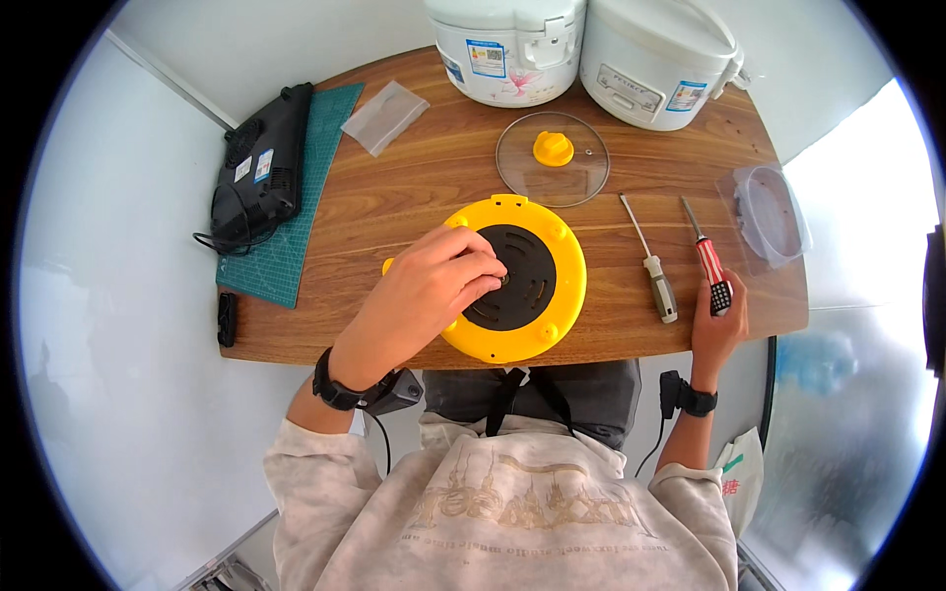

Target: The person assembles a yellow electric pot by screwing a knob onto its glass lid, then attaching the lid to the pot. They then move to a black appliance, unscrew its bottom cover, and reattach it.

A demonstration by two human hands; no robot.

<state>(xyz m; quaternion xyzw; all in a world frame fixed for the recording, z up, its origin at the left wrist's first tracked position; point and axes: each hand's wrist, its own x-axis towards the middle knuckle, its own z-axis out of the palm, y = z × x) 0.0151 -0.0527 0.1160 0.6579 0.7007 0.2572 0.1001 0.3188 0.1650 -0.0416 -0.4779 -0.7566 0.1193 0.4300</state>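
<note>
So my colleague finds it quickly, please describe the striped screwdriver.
On the wooden table, find the round yellow device. Right of it lies a beige-grey screwdriver; beyond that, the striped screwdriver alone has red and white bands.

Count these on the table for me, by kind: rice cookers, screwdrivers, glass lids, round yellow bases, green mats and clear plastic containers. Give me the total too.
Rice cookers: 2
Screwdrivers: 2
Glass lid: 1
Round yellow base: 1
Green mat: 1
Clear plastic container: 1
Total: 8
</note>
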